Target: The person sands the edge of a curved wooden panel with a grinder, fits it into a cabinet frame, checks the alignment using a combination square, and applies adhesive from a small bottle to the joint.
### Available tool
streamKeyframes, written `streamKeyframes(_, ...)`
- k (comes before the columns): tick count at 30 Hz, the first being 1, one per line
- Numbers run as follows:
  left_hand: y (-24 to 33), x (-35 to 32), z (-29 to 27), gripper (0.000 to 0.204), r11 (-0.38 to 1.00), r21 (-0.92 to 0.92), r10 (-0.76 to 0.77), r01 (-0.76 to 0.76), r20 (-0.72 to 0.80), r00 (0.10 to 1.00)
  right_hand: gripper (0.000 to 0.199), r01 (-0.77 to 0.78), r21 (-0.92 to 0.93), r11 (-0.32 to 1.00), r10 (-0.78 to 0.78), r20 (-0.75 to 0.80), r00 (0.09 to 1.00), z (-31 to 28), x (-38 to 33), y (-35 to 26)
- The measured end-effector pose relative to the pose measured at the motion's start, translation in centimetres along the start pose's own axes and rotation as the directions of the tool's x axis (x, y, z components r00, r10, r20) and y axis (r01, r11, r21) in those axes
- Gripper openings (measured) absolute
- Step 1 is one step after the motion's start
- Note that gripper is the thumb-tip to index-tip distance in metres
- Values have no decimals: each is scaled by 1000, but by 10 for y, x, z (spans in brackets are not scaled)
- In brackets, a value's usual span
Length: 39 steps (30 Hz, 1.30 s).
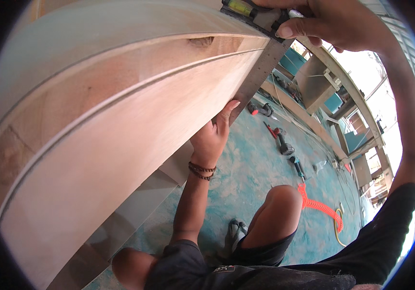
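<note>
A large pale wooden panel [135,121] with a layered, grooved edge fills the left and the middle. A metal combination square lies against its far right end, its steel blade [261,70] running down that end. The square's dark head [265,21], with a yellow-green level vial [241,7], rests on the panel's top edge. My right hand [335,24] is closed around this head, thumb in front. Lower down, my left hand [211,140], with beaded bracelets on its wrist, pinches the blade near its lower end. The left thumb points up along the blade; its other fingers are mostly hidden.
On the blue-green stained floor [246,159] lie a red-and-black cordless power tool [282,141], another one [265,110] and a teal tool [297,166] beside an orange coiled hose [323,207]. Wooden frames [335,79] stand at the right. My knees are below the panel.
</note>
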<state>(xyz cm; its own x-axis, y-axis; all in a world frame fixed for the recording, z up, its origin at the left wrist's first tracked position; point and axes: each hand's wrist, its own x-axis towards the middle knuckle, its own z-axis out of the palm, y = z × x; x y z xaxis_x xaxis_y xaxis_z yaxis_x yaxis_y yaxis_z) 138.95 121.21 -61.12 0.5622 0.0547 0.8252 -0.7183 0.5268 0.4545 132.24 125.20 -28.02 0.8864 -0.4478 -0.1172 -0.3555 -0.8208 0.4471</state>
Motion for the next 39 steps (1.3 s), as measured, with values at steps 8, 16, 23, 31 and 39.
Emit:
streamKeyframes(8,1,3,2,31,995,37,-94,94,5,996,52,70,-144,987,-80,-68,994,7,5,1)
streamKeyframes(16,-6,-6,9,22,994,81,-76,79,-36,996,48,-122,-16,992,122,-44,992,7,5,-11)
streamKeyframes(23,5,-6,-5,36,897,-333,-284,292,74,956,50,67,-3,998,-63,-345,937,30,-24,-5)
streamKeyframes(31,19,-16,-22,71,782,-526,-368,333,40,929,64,147,-65,987,-149,-718,680,82,-12,34)
streamKeyframes(39,68,-33,-72,25,937,312,-185,159,56,981,83,128,432,893,291,-769,568,121,-12,13)
